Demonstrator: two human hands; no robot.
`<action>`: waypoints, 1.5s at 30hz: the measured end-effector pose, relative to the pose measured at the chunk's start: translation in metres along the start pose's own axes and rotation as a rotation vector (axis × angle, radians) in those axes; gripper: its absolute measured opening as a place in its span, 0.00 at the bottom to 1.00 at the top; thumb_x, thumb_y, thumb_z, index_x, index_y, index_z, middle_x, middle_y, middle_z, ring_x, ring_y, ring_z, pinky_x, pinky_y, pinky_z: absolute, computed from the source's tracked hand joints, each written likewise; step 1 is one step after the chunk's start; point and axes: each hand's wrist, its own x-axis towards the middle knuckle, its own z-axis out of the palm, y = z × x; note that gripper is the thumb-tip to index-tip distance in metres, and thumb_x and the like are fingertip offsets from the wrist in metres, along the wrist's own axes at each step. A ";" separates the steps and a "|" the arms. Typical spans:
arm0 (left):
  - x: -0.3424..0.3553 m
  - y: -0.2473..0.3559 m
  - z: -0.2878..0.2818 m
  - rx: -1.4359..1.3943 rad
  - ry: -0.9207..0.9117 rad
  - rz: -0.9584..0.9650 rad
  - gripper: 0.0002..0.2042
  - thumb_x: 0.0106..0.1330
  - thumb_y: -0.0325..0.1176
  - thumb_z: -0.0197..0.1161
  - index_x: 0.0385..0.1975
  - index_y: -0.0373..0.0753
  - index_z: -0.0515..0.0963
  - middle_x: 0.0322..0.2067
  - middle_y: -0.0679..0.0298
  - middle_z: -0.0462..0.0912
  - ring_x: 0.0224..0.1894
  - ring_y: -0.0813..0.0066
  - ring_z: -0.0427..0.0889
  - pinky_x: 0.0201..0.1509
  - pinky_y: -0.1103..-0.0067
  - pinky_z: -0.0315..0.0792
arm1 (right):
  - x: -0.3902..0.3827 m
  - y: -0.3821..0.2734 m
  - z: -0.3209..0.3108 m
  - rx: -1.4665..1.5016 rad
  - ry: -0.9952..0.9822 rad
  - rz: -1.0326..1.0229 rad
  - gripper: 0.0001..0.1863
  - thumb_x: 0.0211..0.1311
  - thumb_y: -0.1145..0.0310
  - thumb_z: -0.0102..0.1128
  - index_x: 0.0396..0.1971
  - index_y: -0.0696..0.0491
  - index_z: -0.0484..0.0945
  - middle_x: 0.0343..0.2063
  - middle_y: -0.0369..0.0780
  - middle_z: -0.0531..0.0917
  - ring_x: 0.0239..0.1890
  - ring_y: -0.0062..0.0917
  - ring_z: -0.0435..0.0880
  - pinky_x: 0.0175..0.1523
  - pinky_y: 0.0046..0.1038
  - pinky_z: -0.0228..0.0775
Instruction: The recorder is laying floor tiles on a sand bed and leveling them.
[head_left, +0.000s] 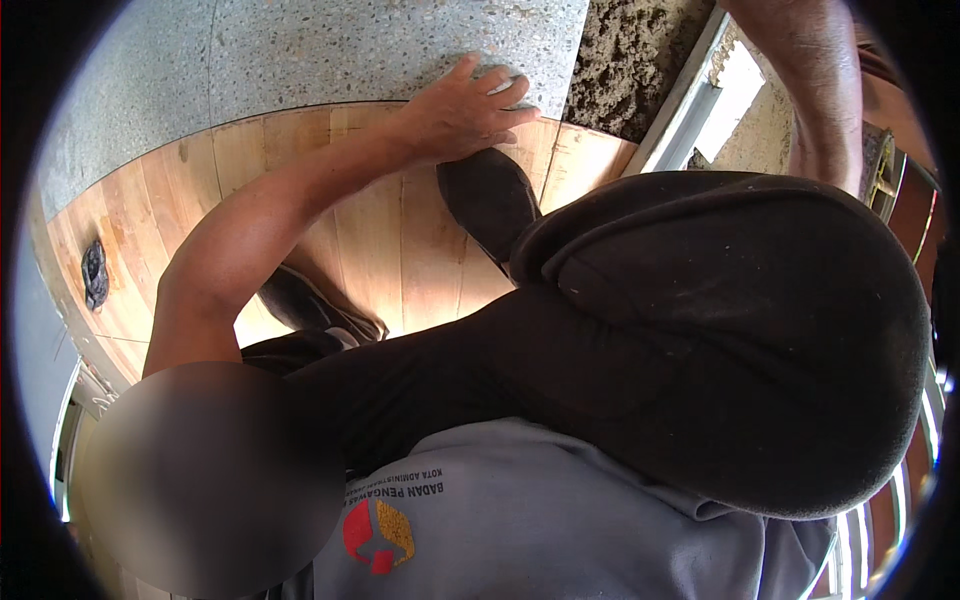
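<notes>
My left hand (470,112) lies palm down with fingers spread, over the edge where a grey speckled slab (310,55) meets the wood-look flooring (370,235). It holds nothing. A dark shoe (488,200) sits just below that hand. To the right of my fingers, beyond the slab's side edge, is a patch of rough, crumbly mortar (632,70). My right hand does not show; my raised knee (740,330) in black trousers fills much of the right side. A bare limb (820,90) comes down from the top right and passes behind the knee; whose it is I cannot tell.
A pale, metal-edged strip (685,100) runs slantwise beside the mortar. Another dark shoe (298,300) is on the flooring, and a crumpled black thing (95,275) lies at the far left. A blurred round patch covers the lower left.
</notes>
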 end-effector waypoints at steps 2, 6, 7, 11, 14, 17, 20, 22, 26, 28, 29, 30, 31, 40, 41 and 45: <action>0.001 0.003 -0.002 0.051 -0.069 -0.005 0.27 0.75 0.54 0.61 0.72 0.59 0.72 0.69 0.59 0.74 0.69 0.60 0.71 0.69 0.52 0.65 | -0.006 0.013 -0.006 0.025 -0.028 -0.025 0.23 0.67 0.76 0.71 0.61 0.60 0.82 0.29 0.37 0.87 0.21 0.13 0.79 0.21 0.15 0.68; 0.003 0.005 -0.006 0.054 -0.008 0.003 0.26 0.72 0.53 0.63 0.68 0.56 0.77 0.64 0.61 0.77 0.67 0.63 0.73 0.67 0.52 0.68 | -0.012 0.009 -0.027 0.121 -0.104 -0.060 0.23 0.65 0.77 0.72 0.61 0.60 0.83 0.30 0.38 0.88 0.21 0.13 0.79 0.21 0.14 0.68; 0.004 0.005 -0.006 0.056 -0.008 0.008 0.26 0.72 0.54 0.64 0.68 0.56 0.77 0.64 0.61 0.78 0.66 0.63 0.73 0.67 0.53 0.68 | -0.012 0.007 -0.029 0.155 -0.130 0.000 0.24 0.65 0.77 0.73 0.61 0.61 0.83 0.30 0.39 0.88 0.20 0.13 0.80 0.21 0.14 0.69; 0.003 0.005 -0.007 0.097 0.003 0.025 0.26 0.71 0.54 0.64 0.68 0.56 0.78 0.64 0.60 0.78 0.66 0.62 0.74 0.66 0.53 0.69 | -0.020 0.000 -0.030 0.165 -0.183 0.055 0.26 0.62 0.78 0.75 0.61 0.62 0.82 0.33 0.43 0.90 0.21 0.15 0.83 0.21 0.15 0.74; 0.003 0.005 -0.010 0.161 -0.085 0.027 0.27 0.75 0.53 0.61 0.73 0.59 0.71 0.69 0.58 0.75 0.70 0.58 0.73 0.69 0.55 0.67 | -0.022 -0.007 -0.030 0.098 -0.175 -0.099 0.27 0.62 0.76 0.76 0.62 0.60 0.82 0.37 0.46 0.92 0.26 0.19 0.88 0.24 0.17 0.81; 0.000 -0.004 -0.014 0.036 -0.054 -0.041 0.27 0.76 0.49 0.62 0.73 0.50 0.71 0.68 0.55 0.76 0.69 0.55 0.74 0.75 0.51 0.63 | -0.019 -0.020 -0.037 0.133 -0.224 -0.004 0.27 0.63 0.72 0.77 0.63 0.54 0.83 0.43 0.46 0.93 0.35 0.23 0.94 0.31 0.23 0.91; -0.009 -0.029 -0.019 0.037 0.081 -0.237 0.35 0.74 0.55 0.62 0.75 0.42 0.66 0.73 0.51 0.68 0.76 0.51 0.66 0.78 0.42 0.53 | -0.015 -0.029 -0.047 0.026 -0.312 0.063 0.26 0.64 0.69 0.75 0.63 0.51 0.83 0.42 0.43 0.93 0.32 0.24 0.94 0.30 0.24 0.90; -0.020 -0.045 -0.020 0.078 0.167 -0.392 0.41 0.72 0.60 0.62 0.78 0.41 0.63 0.77 0.50 0.62 0.80 0.50 0.59 0.78 0.37 0.49 | -0.012 -0.028 -0.047 0.160 -0.389 0.161 0.24 0.66 0.68 0.73 0.63 0.50 0.84 0.42 0.42 0.94 0.32 0.24 0.94 0.30 0.27 0.90; -0.032 -0.054 -0.010 0.127 -0.029 -0.509 0.44 0.72 0.66 0.59 0.81 0.44 0.58 0.82 0.56 0.52 0.83 0.50 0.49 0.76 0.30 0.44 | -0.019 -0.022 -0.037 0.064 -0.288 -0.089 0.25 0.64 0.71 0.74 0.62 0.53 0.84 0.41 0.43 0.93 0.32 0.24 0.94 0.30 0.27 0.89; -0.033 -0.055 -0.009 0.138 0.067 -0.471 0.44 0.73 0.66 0.57 0.80 0.44 0.58 0.82 0.57 0.54 0.83 0.50 0.51 0.74 0.28 0.44 | -0.021 -0.020 -0.030 0.110 -0.224 -0.188 0.27 0.60 0.75 0.76 0.61 0.57 0.83 0.39 0.44 0.93 0.30 0.23 0.93 0.29 0.23 0.87; -0.033 -0.055 -0.010 0.141 0.095 -0.450 0.44 0.72 0.66 0.57 0.80 0.42 0.59 0.81 0.55 0.56 0.82 0.49 0.52 0.74 0.28 0.45 | -0.021 -0.019 -0.028 0.115 -0.217 -0.189 0.28 0.58 0.77 0.77 0.60 0.59 0.83 0.38 0.45 0.93 0.30 0.22 0.93 0.28 0.22 0.86; -0.032 -0.054 -0.012 0.165 0.040 -0.457 0.45 0.72 0.66 0.57 0.80 0.40 0.59 0.80 0.53 0.57 0.82 0.48 0.53 0.74 0.28 0.46 | -0.023 -0.020 -0.028 0.173 -0.215 -0.187 0.28 0.58 0.77 0.78 0.60 0.60 0.83 0.36 0.44 0.93 0.28 0.20 0.91 0.27 0.21 0.83; -0.032 -0.056 -0.016 0.024 -0.098 -0.532 0.47 0.70 0.65 0.59 0.79 0.36 0.57 0.80 0.48 0.56 0.82 0.43 0.51 0.78 0.33 0.44 | -0.021 -0.021 -0.026 0.231 -0.214 -0.185 0.27 0.58 0.76 0.78 0.60 0.60 0.83 0.34 0.43 0.92 0.26 0.19 0.89 0.26 0.20 0.81; -0.024 -0.052 -0.032 -0.018 -0.222 -0.587 0.55 0.65 0.72 0.60 0.82 0.38 0.49 0.83 0.50 0.47 0.84 0.42 0.42 0.76 0.27 0.36 | -0.031 -0.032 -0.025 0.139 -0.191 -0.279 0.25 0.61 0.77 0.74 0.60 0.60 0.83 0.35 0.44 0.92 0.28 0.21 0.90 0.30 0.20 0.86; -0.024 -0.052 -0.032 -0.022 -0.231 -0.592 0.57 0.64 0.73 0.60 0.82 0.38 0.49 0.83 0.50 0.47 0.84 0.41 0.42 0.75 0.27 0.36 | -0.034 -0.031 -0.024 0.139 -0.204 -0.267 0.25 0.61 0.78 0.74 0.60 0.60 0.83 0.35 0.44 0.92 0.28 0.20 0.90 0.30 0.20 0.85; -0.025 -0.052 -0.034 0.004 -0.220 -0.580 0.61 0.59 0.77 0.61 0.82 0.37 0.49 0.83 0.50 0.47 0.84 0.41 0.41 0.75 0.26 0.36 | -0.038 -0.030 -0.031 0.200 -0.203 -0.272 0.26 0.61 0.78 0.74 0.60 0.61 0.83 0.33 0.41 0.91 0.27 0.18 0.88 0.28 0.18 0.82</action>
